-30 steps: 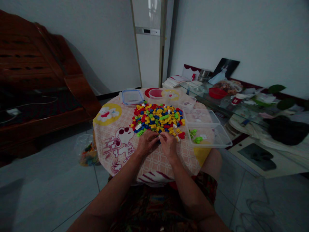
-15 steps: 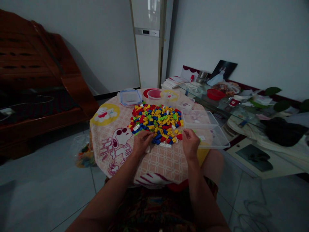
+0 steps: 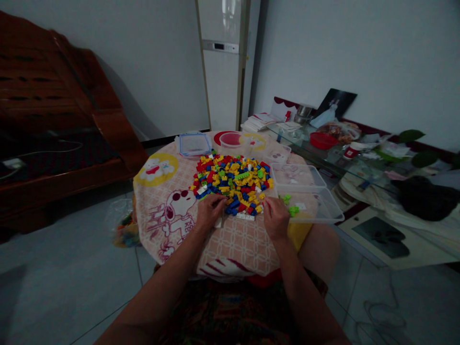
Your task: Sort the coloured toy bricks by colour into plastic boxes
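Note:
A heap of toy building bricks [image 3: 239, 177] in red, yellow, blue, green and white lies spread on a round, cloth-covered table [image 3: 244, 244]. At its near left edge is my left hand [image 3: 210, 211], fingers bent together beside blue bricks. My right hand [image 3: 276, 218] is at the near right edge of the heap, thumb and fingertips pinched by the yellow and red bricks. Whatever either hand holds is hidden or too small to make out. Right of my right hand, several green bricks [image 3: 293, 211] lie in a clear plastic box [image 3: 332, 211] with compartments.
Behind the heap sit a blue-rimmed clear lid [image 3: 195, 144] and a round red-and-clear tub [image 3: 230, 139]. A cluttered glass side table [image 3: 305, 146] stands on the right. On the floor at left is a bag of bricks [image 3: 125, 230], near a wooden bench [image 3: 118, 139].
My right hand has moved left, away from the clear box and onto the heap's right edge, uncovering green bricks in the box. My left hand has barely moved.

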`<action>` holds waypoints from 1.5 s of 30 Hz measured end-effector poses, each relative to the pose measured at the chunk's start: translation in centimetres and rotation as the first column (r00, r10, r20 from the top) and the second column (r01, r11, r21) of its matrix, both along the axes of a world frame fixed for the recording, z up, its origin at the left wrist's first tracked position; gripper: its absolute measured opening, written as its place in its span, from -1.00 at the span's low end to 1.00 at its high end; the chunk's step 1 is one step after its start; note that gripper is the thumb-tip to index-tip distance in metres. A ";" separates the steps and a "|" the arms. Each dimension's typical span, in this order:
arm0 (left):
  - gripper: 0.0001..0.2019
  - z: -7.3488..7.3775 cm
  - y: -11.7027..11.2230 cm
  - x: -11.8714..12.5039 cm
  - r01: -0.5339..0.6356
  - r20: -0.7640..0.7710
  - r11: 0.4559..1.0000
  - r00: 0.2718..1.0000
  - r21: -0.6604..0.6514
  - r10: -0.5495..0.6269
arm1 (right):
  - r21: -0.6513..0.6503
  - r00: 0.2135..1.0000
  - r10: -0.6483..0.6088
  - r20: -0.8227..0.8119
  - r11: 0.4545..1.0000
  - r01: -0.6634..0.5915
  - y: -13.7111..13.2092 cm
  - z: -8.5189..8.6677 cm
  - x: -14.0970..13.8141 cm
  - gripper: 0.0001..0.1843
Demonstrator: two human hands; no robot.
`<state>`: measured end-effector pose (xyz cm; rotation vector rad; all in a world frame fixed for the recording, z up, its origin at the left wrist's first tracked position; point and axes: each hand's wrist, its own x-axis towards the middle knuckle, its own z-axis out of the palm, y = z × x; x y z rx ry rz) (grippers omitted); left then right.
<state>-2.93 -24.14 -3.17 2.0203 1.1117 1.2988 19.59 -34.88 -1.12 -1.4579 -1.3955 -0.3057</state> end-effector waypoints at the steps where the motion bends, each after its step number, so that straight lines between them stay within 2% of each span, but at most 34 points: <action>1: -0.77 0.0 0.0 0.0 0.001 0.002 1.000 1.000 -0.004 -0.001 | 0.004 1.000 0.020 0.009 1.000 -0.020 -0.1 -0.2 -0.4 -0.67; 4: -0.76 0.0 0.0 -0.1 -0.003 0.009 1.000 1.000 -0.011 0.003 | -0.010 1.000 0.023 0.018 1.000 -0.023 -0.3 -0.5 -0.4 -0.66; 7: -0.77 0.1 0.0 -0.1 -0.002 0.012 1.000 1.000 -0.019 0.002 | -0.057 0.998 -0.017 0.059 0.998 0.021 0.0 0.1 1.9 -0.66; 10: -0.77 0.2 -0.1 0.0 0.003 0.018 1.000 1.000 -0.021 -0.003 | -0.133 0.982 -0.082 0.168 0.986 0.105 0.8 1.2 6.4 -0.68; 13: -0.77 0.2 -0.1 0.0 0.005 0.026 1.000 1.000 -0.019 -0.004 | -0.247 0.953 -0.089 0.288 0.955 0.164 1.7 1.7 11.9 -0.66; 16: -0.75 0.0 0.1 -0.1 0.003 0.017 1.000 1.000 -0.028 -0.003 | -0.369 0.933 -0.056 0.354 0.909 0.195 1.9 1.0 16.1 -0.60; 18: -0.75 0.0 0.1 -0.1 -0.009 -0.006 0.999 1.000 -0.041 0.009 | -0.401 0.929 -0.027 0.369 0.897 0.186 1.7 0.3 17.3 -0.56; 22: -0.74 -0.1 0.2 -0.1 -0.050 -0.025 0.997 0.999 -0.051 0.048 | -0.416 0.928 0.009 0.373 0.896 0.159 1.4 -0.7 17.5 -0.53; 30: -0.78 0.3 -0.1 0.2 -0.099 -0.062 0.994 0.993 -0.036 0.096 | -0.410 0.920 0.004 0.392 0.896 0.171 1.7 -0.6 16.8 -0.53; 32: -0.79 0.3 -0.1 0.1 -0.156 -0.057 0.987 0.986 -0.028 0.154 | -0.398 0.923 0.001 0.386 0.902 0.166 1.6 -0.6 16.8 -0.53; 34: -0.74 0.3 -0.2 -0.1 -0.260 -0.021 0.965 0.965 -0.003 0.260 | -0.390 0.925 0.005 0.380 0.908 0.155 1.6 -0.8 16.9 -0.52; 37: -0.62 0.5 -0.4 -0.7 -0.431 0.048 0.902 0.902 0.039 0.429 | -0.374 0.926 0.006 0.377 0.916 0.146 1.7 -1.1 17.2 -0.52; 39: -0.57 0.5 -0.3 -1.3 -0.499 0.057 0.864 0.866 0.068 0.496 | -0.362 0.927 0.009 0.374 0.922 0.138 1.7 -1.4 17.5 -0.51; 42: -0.53 0.2 0.6 -2.0 -0.526 0.018 0.848 0.850 0.060 0.526 | -0.353 0.929 0.013 0.369 0.927 0.128 1.7 -1.6 17.6 -0.51; 45: -0.56 -0.5 1.8 -2.2 -0.512 -0.079 0.859 0.857 -0.018 0.509 | -0.350 0.932 0.004 0.363 0.928 0.132 1.6 -1.5 17.5 -0.52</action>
